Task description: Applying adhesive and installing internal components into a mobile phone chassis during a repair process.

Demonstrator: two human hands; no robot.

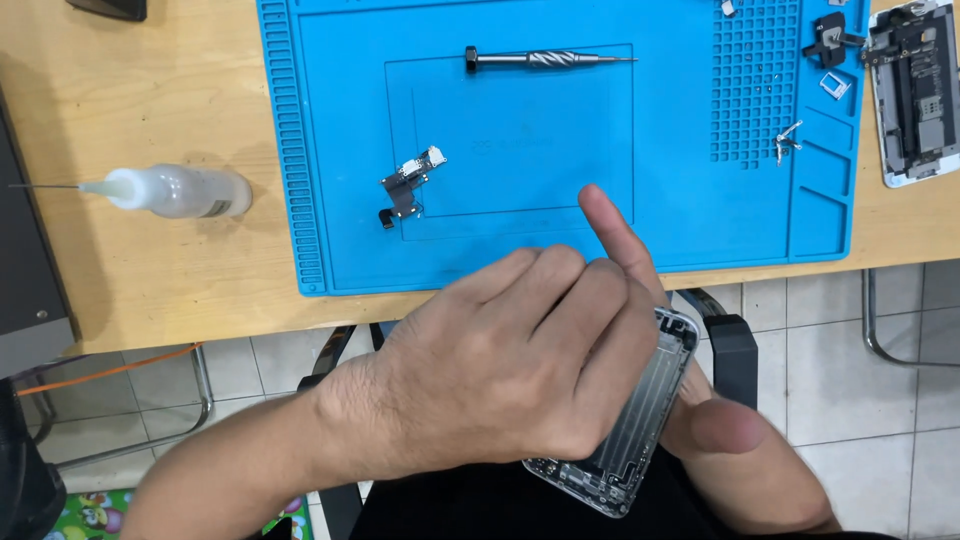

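Observation:
My left hand [500,370] reaches in from the lower left and lies over a silver phone housing [640,420], fingers curled around it. My right hand [735,440] grips the same housing from the lower right, with its thumb on the right edge. One finger sticks up past the housing over the front edge of the blue work mat [700,200]; I cannot tell whose hand it belongs to. The housing is tilted and held below the table's front edge, above my lap. Most of it is hidden under my left hand.
On the mat lie a screwdriver [545,59], a small connector part with a flex cable [408,185] and little metal pieces [787,140]. A clear needle-tip bottle [180,191] lies on the wooden table at left. An opened phone [915,95] rests at the top right.

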